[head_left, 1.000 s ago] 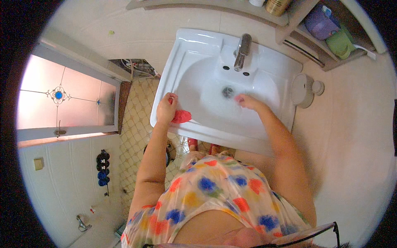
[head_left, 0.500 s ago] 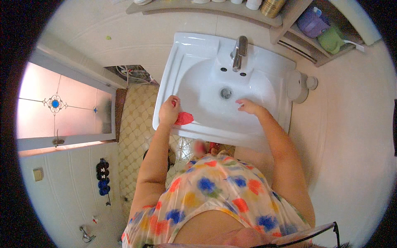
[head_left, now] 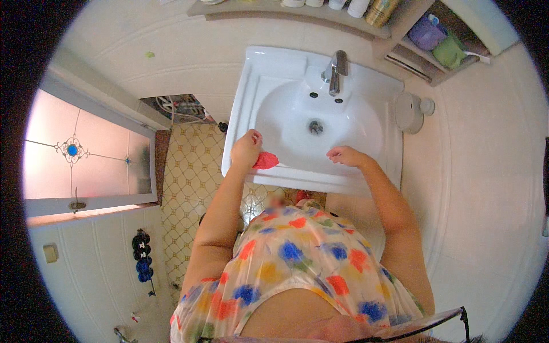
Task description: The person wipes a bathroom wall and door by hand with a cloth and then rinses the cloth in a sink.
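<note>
At the near left rim of the white washbasin [head_left: 243, 117], my left hand [head_left: 246, 150] is closed around a red cloth [head_left: 266, 160]. Part of the cloth sticks out beside my fingers and lies over the rim; the rest is hidden in my grip. My right hand [head_left: 346, 155] hovers over the near right part of the bowl. Its fingers are bent but apart, pointing left, with nothing visible in them. Beyond both hands is the drain [head_left: 315, 127], and behind that the chrome tap [head_left: 337, 73].
Bottles [head_left: 359, 7] stand on a shelf [head_left: 274, 19] above the basin. Purple [head_left: 426, 33] and green [head_left: 449, 51] containers sit in the cabinet at the far right. A white canister [head_left: 409, 112] is by the basin's right edge. A frosted-glass door [head_left: 91, 150] stands left.
The head view has shifted slightly. My left hand keeps hold of the red cloth at the rim, and my right hand has drawn a little nearer the front of the bowl.
</note>
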Available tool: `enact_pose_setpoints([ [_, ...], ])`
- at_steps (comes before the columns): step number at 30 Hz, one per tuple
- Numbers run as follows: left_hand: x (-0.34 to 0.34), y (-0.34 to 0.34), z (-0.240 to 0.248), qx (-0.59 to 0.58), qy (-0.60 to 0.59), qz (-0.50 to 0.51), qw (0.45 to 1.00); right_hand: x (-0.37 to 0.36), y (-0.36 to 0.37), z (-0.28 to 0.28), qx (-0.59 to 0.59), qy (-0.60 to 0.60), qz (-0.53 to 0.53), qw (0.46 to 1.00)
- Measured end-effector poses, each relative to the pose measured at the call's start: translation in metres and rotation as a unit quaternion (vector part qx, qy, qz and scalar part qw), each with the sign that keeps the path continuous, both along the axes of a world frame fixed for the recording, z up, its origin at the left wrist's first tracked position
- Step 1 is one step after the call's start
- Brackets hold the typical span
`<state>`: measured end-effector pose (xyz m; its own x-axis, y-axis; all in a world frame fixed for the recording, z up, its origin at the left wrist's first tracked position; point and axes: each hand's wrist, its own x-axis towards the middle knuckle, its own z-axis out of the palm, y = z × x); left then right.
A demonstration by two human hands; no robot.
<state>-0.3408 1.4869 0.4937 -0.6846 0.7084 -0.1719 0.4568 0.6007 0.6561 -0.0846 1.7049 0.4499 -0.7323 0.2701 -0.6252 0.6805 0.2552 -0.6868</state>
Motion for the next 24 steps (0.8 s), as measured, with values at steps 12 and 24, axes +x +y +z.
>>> enact_pose_setpoints([
  [12, 0.006, 0.003, 0.004, -0.030, 0.003, 0.047, 0.998, -0.083, -0.010, -0.077, -0.156, 0.017, 0.050, 0.986],
  [24, 0.010, 0.003, 0.006, -0.046, 0.009, 0.092, 0.995, -0.041, 0.053, -0.068, -0.355, -0.157, 0.055, 0.920],
])
